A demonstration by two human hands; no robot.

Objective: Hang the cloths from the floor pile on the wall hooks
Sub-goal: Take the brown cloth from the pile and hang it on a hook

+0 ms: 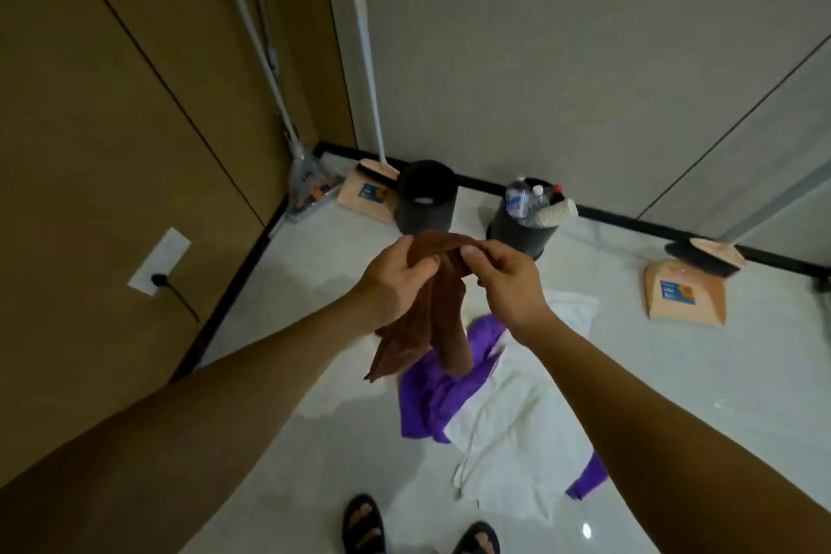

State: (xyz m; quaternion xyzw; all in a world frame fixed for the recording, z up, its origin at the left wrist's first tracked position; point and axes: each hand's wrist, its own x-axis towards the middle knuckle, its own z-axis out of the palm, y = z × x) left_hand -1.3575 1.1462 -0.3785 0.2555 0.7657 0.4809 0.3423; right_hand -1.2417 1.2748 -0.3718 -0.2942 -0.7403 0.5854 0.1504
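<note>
Brown cloth hanging bunched, lifted above floor pile: purple cloth lying over white cloths.

Cloth pile on floor, bins behind.

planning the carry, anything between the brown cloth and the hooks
No wall hook shows, so can't judge fully. The left hand and right hand hold the brown cloth in mid-air; only two black bins stand low by the wall ahead.

Brown cloth pinched between both hands; purple cloth below
</note>
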